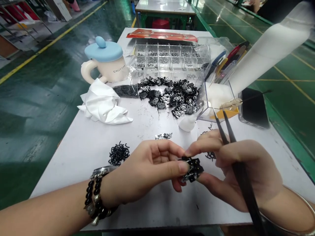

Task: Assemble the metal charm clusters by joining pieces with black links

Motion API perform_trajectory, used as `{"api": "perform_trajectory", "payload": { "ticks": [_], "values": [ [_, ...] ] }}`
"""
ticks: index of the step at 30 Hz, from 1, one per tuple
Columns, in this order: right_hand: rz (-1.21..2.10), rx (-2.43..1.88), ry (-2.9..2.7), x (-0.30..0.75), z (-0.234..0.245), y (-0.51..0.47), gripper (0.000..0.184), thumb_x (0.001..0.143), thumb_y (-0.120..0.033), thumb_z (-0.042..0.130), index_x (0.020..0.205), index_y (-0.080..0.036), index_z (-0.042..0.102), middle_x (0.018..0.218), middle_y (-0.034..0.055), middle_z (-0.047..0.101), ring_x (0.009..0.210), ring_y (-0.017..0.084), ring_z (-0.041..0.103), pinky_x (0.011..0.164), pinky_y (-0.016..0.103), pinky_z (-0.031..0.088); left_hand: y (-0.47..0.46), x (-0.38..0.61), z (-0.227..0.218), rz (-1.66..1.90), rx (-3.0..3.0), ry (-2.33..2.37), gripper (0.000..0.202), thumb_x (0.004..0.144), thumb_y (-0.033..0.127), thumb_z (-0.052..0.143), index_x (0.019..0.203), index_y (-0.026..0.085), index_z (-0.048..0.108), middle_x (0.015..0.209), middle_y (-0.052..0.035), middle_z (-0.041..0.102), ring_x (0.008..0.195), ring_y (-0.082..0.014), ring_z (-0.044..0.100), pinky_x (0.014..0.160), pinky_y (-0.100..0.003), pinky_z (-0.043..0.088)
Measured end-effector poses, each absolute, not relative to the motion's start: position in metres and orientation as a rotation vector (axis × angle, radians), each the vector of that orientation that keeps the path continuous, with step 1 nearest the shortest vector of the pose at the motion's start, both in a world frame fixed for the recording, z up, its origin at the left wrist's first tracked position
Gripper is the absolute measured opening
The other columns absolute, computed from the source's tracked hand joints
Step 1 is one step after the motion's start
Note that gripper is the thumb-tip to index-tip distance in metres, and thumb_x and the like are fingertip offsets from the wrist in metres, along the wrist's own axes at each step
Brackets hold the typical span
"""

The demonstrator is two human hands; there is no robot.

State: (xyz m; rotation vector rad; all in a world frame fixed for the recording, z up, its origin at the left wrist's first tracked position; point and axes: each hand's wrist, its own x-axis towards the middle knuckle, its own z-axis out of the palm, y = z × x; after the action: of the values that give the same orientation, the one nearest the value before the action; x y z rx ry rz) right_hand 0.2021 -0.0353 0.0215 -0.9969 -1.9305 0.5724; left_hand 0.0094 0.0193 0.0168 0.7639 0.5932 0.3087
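Note:
Near the front of the white table, my left hand (145, 170) pinches a small black part with metal bits (193, 168) between thumb and fingers. My right hand (241, 167) touches the same part with thumb and index finger at its right side. Black tweezers (242, 183) are tucked in my right hand, tips pointing up and away from the part. Left of my hands lies a heap of small black curved pieces (119, 153). Just beyond my fingers is a little pile of silver pieces (163, 136). More black pieces (211, 155) show partly behind my right hand.
Farther back lies a heap of similar black parts (182, 95), before a clear compartment box (169, 60). At left stand a mug with blue lid (104, 62) and a crumpled white tissue (102, 103). A clear tool holder (216, 95) and a phone (253, 108) are at right.

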Motion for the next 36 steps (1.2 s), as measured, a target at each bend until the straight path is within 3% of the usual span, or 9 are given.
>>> {"api": "perform_trajectory", "payload": {
  "ticks": [5, 10, 12, 14, 16, 21, 26, 31, 36],
  "values": [
    [0.459, -1.002, -2.051, 0.203, 0.024, -0.036, 0.028, 0.067, -0.006, 0.064, 0.073, -0.021, 0.04, 0.093, 0.0045, 0.068, 0.078, 0.017, 0.06, 0.072, 0.034, 0.049, 0.019, 0.008, 0.02, 0.307, 0.861, 0.612, 0.011, 0.078, 0.016, 0.068, 0.087, 0.014, 0.061, 0.069, 0.0006, 0.063, 0.057, -0.0069, 0.061, 0.057, -0.016, 0.05],
    [0.461, -0.994, -1.977, 0.212, 0.027, -0.039, 0.029, 0.066, -0.005, 0.058, 0.085, -0.021, 0.043, 0.088, 0.0065, 0.065, 0.082, 0.021, 0.06, 0.079, 0.043, 0.047, 0.02, 0.007, 0.021, 0.268, 0.956, 0.62, 0.013, 0.079, 0.019, 0.068, 0.09, 0.015, 0.062, 0.071, 0.0012, 0.063, 0.059, -0.0056, 0.061, 0.059, -0.013, 0.05],
    [0.47, -1.029, -2.028, 0.218, 0.029, -0.04, 0.025, 0.068, -0.006, 0.058, 0.086, -0.02, 0.047, 0.073, 0.0045, 0.06, 0.071, 0.02, 0.057, 0.067, 0.038, 0.046, 0.02, 0.006, 0.022, 0.28, 0.975, 0.624, 0.012, 0.08, 0.019, 0.067, 0.09, 0.015, 0.062, 0.071, 0.0014, 0.063, 0.059, -0.0055, 0.061, 0.059, -0.013, 0.05],
    [0.462, -1.056, -2.201, 0.224, 0.031, -0.04, 0.016, 0.072, -0.01, 0.058, 0.082, -0.019, 0.05, 0.059, 0.0002, 0.05, 0.057, 0.015, 0.047, 0.052, 0.032, 0.037, 0.02, 0.005, 0.024, 0.307, 1.042, 0.64, 0.012, 0.08, 0.021, 0.067, 0.091, 0.017, 0.062, 0.071, 0.0018, 0.064, 0.06, -0.0062, 0.062, 0.059, -0.013, 0.051],
    [0.459, -1.12, -2.41, 0.227, 0.032, -0.039, 0.008, 0.076, -0.013, 0.056, 0.077, -0.018, 0.051, 0.053, -0.0022, 0.043, 0.05, 0.013, 0.039, 0.048, 0.029, 0.027, 0.02, 0.003, 0.026, 0.361, 1.2, 0.641, 0.012, 0.082, 0.022, 0.065, 0.093, 0.018, 0.062, 0.073, 0.0015, 0.064, 0.062, -0.007, 0.062, 0.06, -0.014, 0.052],
    [0.543, -1.44, -2.749, 0.219, 0.022, -0.034, 0.007, 0.073, -0.014, 0.054, 0.072, -0.02, 0.051, 0.058, 0.0, 0.049, 0.054, 0.015, 0.043, 0.05, 0.029, 0.022, 0.022, 0.0, 0.027, 0.588, 1.794, 0.588, 0.015, 0.082, 0.014, 0.061, 0.096, 0.019, 0.061, 0.086, -0.0011, 0.066, 0.075, -0.0099, 0.062, 0.07, -0.017, 0.052],
    [0.432, -1.496, -2.834, 0.212, 0.009, -0.032, 0.026, 0.065, -0.005, 0.05, 0.085, -0.02, 0.056, 0.063, 0.0016, 0.052, 0.059, 0.017, 0.045, 0.056, 0.03, 0.024, 0.022, 0.0, 0.024, 0.638, 2.148, 0.538, 0.019, 0.081, 0.01, 0.06, 0.099, 0.016, 0.059, 0.078, -0.0027, 0.067, 0.072, -0.0114, 0.063, 0.07, -0.019, 0.051],
    [0.479, -1.43, -2.813, 0.213, 0.007, -0.027, 0.021, 0.069, -0.006, 0.048, 0.082, -0.021, 0.053, 0.066, 0.0013, 0.052, 0.063, 0.017, 0.043, 0.06, 0.03, 0.025, 0.022, 0.0, 0.022, 0.769, 2.272, 0.464, 0.023, 0.077, 0.005, 0.058, 0.098, 0.013, 0.06, 0.073, -0.0034, 0.065, 0.066, -0.013, 0.061, 0.063, -0.021, 0.05],
    [0.368, -1.384, -2.751, 0.208, -0.016, -0.035, 0.014, 0.07, -0.012, 0.058, 0.079, -0.021, 0.052, 0.068, -0.0008, 0.056, 0.064, 0.016, 0.047, 0.056, 0.03, 0.025, 0.02, -0.004, 0.016, 0.925, 2.297, 0.481, 0.027, 0.073, 0.002, 0.055, 0.095, 0.016, 0.061, 0.07, -0.0031, 0.065, 0.063, -0.013, 0.062, 0.061, -0.02, 0.05]
  ]
}}
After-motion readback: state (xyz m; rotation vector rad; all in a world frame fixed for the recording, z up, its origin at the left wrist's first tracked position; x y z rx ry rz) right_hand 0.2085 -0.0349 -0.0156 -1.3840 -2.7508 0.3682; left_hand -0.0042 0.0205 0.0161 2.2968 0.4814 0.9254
